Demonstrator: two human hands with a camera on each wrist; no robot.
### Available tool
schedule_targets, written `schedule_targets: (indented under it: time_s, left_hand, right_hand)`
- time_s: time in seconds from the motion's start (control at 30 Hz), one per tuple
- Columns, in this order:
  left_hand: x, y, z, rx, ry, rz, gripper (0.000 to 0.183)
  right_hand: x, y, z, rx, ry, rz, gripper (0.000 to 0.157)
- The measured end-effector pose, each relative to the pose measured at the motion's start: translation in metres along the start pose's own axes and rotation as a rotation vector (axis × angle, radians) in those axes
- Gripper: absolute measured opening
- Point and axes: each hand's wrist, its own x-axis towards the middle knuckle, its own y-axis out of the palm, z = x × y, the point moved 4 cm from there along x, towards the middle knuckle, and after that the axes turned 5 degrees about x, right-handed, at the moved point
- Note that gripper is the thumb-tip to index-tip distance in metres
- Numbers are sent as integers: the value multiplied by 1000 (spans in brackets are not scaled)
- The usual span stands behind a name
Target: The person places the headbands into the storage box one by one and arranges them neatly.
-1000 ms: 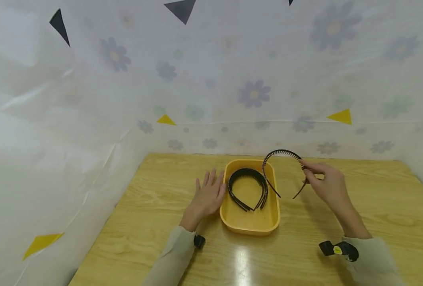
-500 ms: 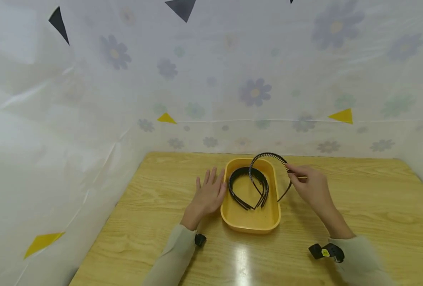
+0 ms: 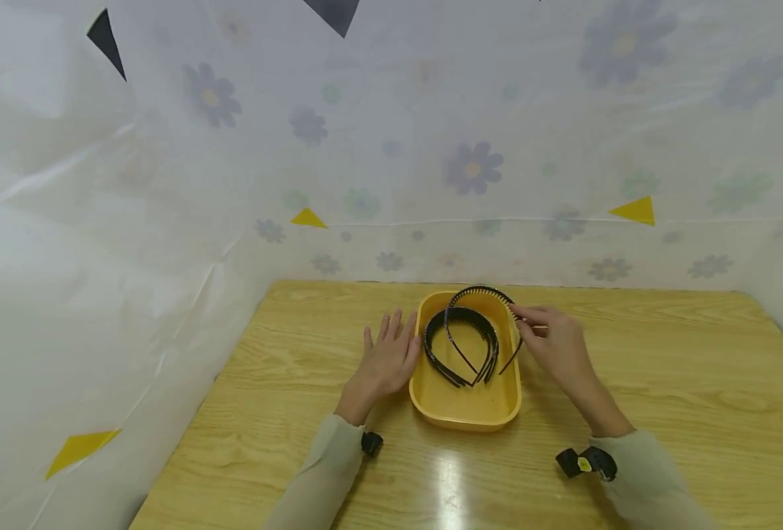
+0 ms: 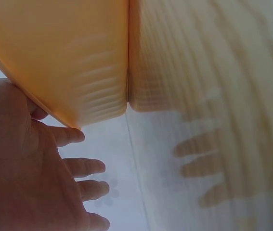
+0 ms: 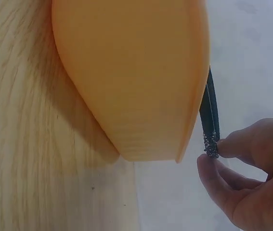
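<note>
My right hand [image 3: 557, 350] pinches a black toothed headband [image 3: 453, 300] by one side, between thumb and fingertips. The headband hangs over the yellow plastic basin [image 3: 464, 423], its tips pointing down inside the rim. In the right wrist view a glittery stretch of the headband [image 5: 210, 144] shows right at the fingertips, beside the basin's outer wall. Several black headbands [image 3: 429, 361] lie nested together in the basin. My left hand [image 3: 385, 364] has its fingers spread and touches the basin's left rim. From the left wrist view, the left hand [image 4: 35, 168] lies along the basin wall [image 4: 78, 62].
The basin stands on a wood-grain table [image 3: 266, 442]. Behind it hangs a white sheet [image 3: 391, 147] with flower prints and yellow and black triangles. A dark strap [image 3: 586, 464] sits on the right wrist, another dark piece [image 3: 371, 442] on the left.
My right hand has moved left with the headband, from beside the basin to over it. The left hand stays at the rim.
</note>
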Motion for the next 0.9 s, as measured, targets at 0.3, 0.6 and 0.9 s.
schedule_targets:
  time_s: [0.3, 0.6, 0.9]
  left_hand:
    - [-2, 1, 3, -2, -3, 20, 59]
    - [-5, 2, 2, 5, -8, 21, 60]
    - [-5, 0, 1, 4, -10, 17, 60]
  right_hand:
    - [5, 18, 2, -31, 54, 63, 29]
    - [7, 33, 6, -135, 75, 109, 29]
    - [7, 41, 14, -216, 36, 117, 30]
